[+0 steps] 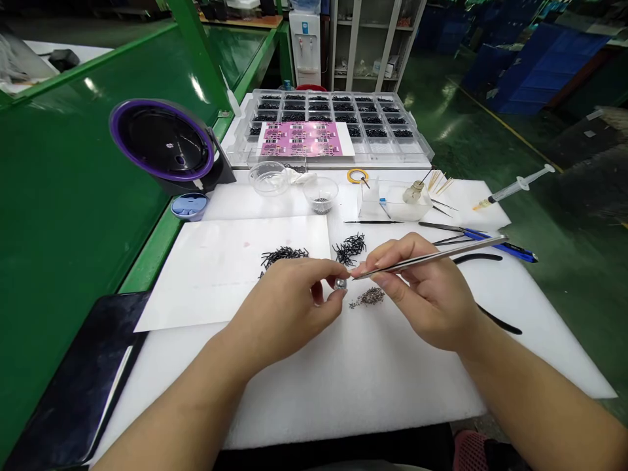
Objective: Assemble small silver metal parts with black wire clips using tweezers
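Note:
Between the thumb and fingertips of my left hand (pixel 294 307) is a small shiny metal piece (pixel 340 284); its exact kind is too small to tell. My right hand (pixel 426 294) grips a pair of metal tweezers (pixel 441 254), their tips pointing left, close beside that piece. Whether the tips hold anything I cannot make out. Just below them lies a scatter of tiny metal parts (pixel 370 297) on the white foam sheet (pixel 363 386). Beyond my fingers are two piles of short black pieces, one (pixel 350 248) on the foam and one (pixel 284 254) on white paper (pixel 220 261), partly behind my left hand.
A compartment box (pixel 392 147) of black pieces stands at the back under a pink printed sheet (pixel 300 139). Clear cups (pixel 269 179), a shallow clear tray (pixel 387 210), blue-handled pliers (pixel 520 252) and a syringe (pixel 517 186) lie around. A dark tablet-like slab (pixel 59 379) is at left.

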A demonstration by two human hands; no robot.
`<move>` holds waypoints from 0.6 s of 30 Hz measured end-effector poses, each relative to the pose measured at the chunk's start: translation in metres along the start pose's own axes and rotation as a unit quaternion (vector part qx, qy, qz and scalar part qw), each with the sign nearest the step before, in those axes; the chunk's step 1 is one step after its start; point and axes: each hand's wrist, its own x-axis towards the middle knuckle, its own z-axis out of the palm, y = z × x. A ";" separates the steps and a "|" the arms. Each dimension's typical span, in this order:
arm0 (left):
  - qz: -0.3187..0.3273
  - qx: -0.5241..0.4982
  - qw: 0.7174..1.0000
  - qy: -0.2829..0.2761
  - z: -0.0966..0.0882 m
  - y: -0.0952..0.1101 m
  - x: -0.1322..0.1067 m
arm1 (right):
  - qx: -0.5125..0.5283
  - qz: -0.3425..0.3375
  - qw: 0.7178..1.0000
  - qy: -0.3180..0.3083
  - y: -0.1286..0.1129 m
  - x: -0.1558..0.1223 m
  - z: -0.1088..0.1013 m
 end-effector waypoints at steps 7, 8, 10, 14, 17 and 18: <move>0.027 -0.047 0.998 0.014 -0.002 0.005 0.000 | -0.005 -0.012 1.000 0.018 -0.003 -0.003 0.004; 0.028 -0.047 0.998 0.014 -0.002 0.006 0.001 | -0.009 -0.010 1.000 0.016 -0.002 -0.003 0.004; 0.022 -0.043 0.999 0.011 -0.003 0.007 0.001 | -0.016 -0.022 0.999 0.019 -0.001 -0.003 0.004; 0.000 -0.038 0.999 -0.005 -0.004 0.008 0.001 | -0.014 -0.061 0.998 0.025 0.002 -0.002 0.004; 0.000 -0.037 0.999 -0.006 -0.004 0.008 0.001 | -0.019 -0.061 0.998 0.021 0.003 -0.002 0.004; 0.003 -0.035 0.999 -0.005 -0.004 0.008 0.001 | -0.022 -0.061 0.998 0.020 0.003 -0.002 0.004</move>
